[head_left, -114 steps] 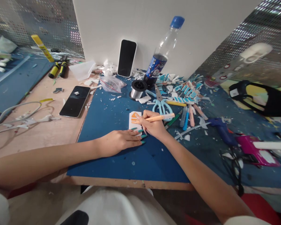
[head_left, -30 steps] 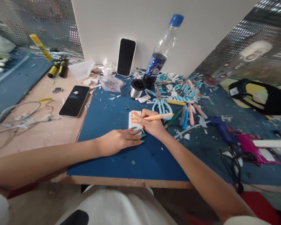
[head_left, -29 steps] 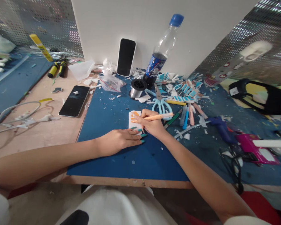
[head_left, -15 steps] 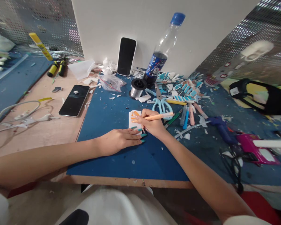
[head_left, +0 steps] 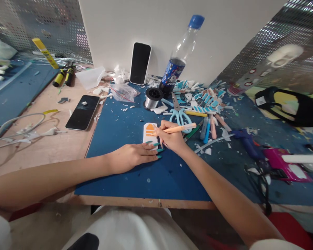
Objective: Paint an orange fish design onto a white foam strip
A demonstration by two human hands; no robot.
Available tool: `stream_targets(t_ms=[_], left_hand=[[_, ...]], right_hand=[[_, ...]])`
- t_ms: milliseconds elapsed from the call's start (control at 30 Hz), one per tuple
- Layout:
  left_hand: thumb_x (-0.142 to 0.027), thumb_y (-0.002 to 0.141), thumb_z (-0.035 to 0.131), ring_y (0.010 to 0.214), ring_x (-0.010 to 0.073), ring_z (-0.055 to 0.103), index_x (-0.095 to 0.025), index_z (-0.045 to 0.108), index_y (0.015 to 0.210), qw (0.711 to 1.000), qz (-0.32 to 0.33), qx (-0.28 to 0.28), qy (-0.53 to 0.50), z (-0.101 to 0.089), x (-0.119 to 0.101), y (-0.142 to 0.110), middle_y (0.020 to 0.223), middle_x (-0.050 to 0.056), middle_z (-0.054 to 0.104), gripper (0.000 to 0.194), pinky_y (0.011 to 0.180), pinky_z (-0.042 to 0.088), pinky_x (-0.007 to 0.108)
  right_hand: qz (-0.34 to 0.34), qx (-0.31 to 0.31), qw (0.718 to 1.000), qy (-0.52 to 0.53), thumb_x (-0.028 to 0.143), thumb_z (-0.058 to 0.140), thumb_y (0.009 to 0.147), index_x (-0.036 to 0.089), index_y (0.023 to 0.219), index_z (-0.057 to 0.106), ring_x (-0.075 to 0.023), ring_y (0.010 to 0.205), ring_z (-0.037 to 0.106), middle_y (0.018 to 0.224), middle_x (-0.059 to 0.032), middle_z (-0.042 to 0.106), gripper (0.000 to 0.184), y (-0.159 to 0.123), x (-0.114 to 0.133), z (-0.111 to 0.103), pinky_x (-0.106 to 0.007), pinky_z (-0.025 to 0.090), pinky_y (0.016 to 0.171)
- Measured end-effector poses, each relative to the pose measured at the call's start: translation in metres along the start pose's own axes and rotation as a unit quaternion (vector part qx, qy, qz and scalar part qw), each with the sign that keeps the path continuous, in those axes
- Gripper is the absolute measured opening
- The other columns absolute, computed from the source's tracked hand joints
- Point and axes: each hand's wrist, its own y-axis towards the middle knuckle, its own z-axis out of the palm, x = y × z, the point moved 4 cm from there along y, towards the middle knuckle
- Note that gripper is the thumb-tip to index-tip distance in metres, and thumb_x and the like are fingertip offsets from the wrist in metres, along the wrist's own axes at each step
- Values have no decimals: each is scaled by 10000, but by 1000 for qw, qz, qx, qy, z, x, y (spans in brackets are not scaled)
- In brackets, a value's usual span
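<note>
Orange marker (head_left: 179, 128): clamped by fingers of the right hand (head_left: 173, 139), tip near the stripes (head_left: 149, 131).
White card (head_left: 145, 137): well in from the table's (head_left: 135, 201) front edge.
Left hand (head_left: 129, 155): fingers slightly apart, laid on card.
Stripes: apparently being coloured — a still card called for.

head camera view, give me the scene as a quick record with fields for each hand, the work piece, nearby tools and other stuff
left hand: lying on the lower part of the white card, fingers spread
right hand: holding an orange marker over the card
work piece: white card with an orange shape and stripes
nearby tools: light blue scissors; wire spool
phones: one upright against the white panel; one flat on the left
drink: blue-capped bottle, part full, dark liquid
</note>
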Motion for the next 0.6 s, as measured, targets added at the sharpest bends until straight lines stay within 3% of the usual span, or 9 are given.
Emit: stream_targets(t_ms=[267, 433, 600], left_hand=[[-100, 950, 290, 1262, 212, 453, -97, 522, 1239, 1000, 0, -2, -1, 0, 0, 0, 1286, 110, 552, 371, 1062, 410, 368], [-105, 954, 279, 1245, 202, 475, -97, 536, 1222, 1000, 3, -3, 3, -1, -1, 0, 1274, 101, 564, 372, 1061, 412, 358], [-111, 955, 284, 1238, 209, 482, -104, 542, 1218, 1000, 0, -3, 9, 0, 0, 1, 1266, 92, 572, 368, 1049, 427, 364]], right_hand=[[4, 19, 1000, -4, 332, 598, 785, 201, 532, 372, -57, 306, 395, 387, 78, 420, 364, -1, -1, -2, -198, 315, 347], [7, -7, 1000, -12, 296, 577, 788, 205, 517, 350, -53, 293, 364, 367, 79, 412, 366, -2, 0, -5, -196, 296, 331], [-5, 18, 1000, -10, 306, 576, 778, 205, 520, 368, -58, 303, 393, 376, 75, 441, 347, 0, 2, -2, -199, 316, 346]])
